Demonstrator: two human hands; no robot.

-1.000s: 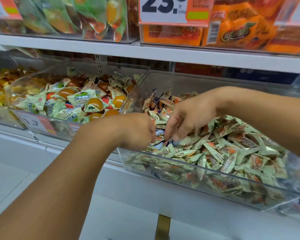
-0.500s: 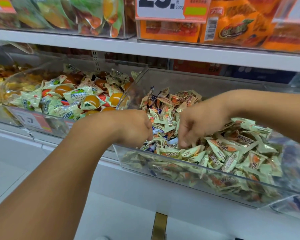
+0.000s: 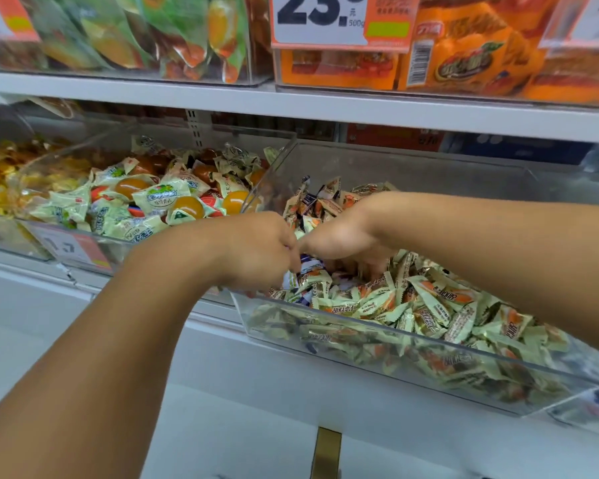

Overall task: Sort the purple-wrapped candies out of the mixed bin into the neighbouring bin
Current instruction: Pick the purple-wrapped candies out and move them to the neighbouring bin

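Over the near-left corner of the clear mixed bin (image 3: 429, 369), the left hand (image 3: 256, 250) curls closed, its contents hidden, touching the right hand (image 3: 343, 236), whose buried fingers obscure their grip, purple-wrapped candies (image 3: 306, 267) peeking between.

Bright, even, soft store light from overhead; no hard shadows anywhere. Faint shade only under the upper shelf (image 3: 325, 105) and beneath the forearms. Pale glare streaks along the clear front wall of the mixed bin (image 3: 429, 371) and on the neighbouring bin (image 3: 83, 243) at left. Motion blur over both hands and the wrappers between them. Wide-angle bowing of shelf lines toward the edges. Soft, smeared detail in the far corners and near left.
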